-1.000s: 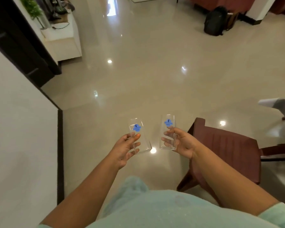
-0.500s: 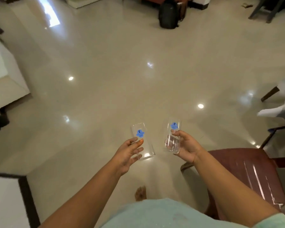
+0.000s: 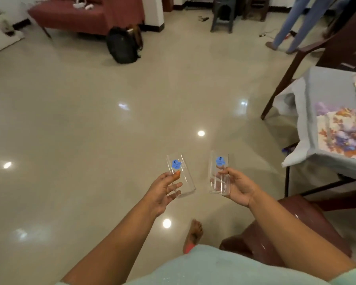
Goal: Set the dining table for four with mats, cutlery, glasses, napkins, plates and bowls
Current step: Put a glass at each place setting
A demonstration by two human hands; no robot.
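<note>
- Glasses: two clear tumblers, each with a blue sticker, are carried above the shiny floor (image 3: 90, 120), side by side and apart.
- Left glass (image 3: 180, 175) tilts; the left hand (image 3: 162, 192) holds it with thumb and curled fingers round its lower part.
- Right glass (image 3: 218, 173) stands nearly upright, gripped by the right hand (image 3: 237, 188) round its lower half.
- At the right, the table (image 3: 308, 128) carries a pale cloth and floral mats (image 3: 343, 132).
- A dark red chair (image 3: 308, 223) sits near right.
- A black backpack (image 3: 122, 45) lies far off on the floor.
</note>
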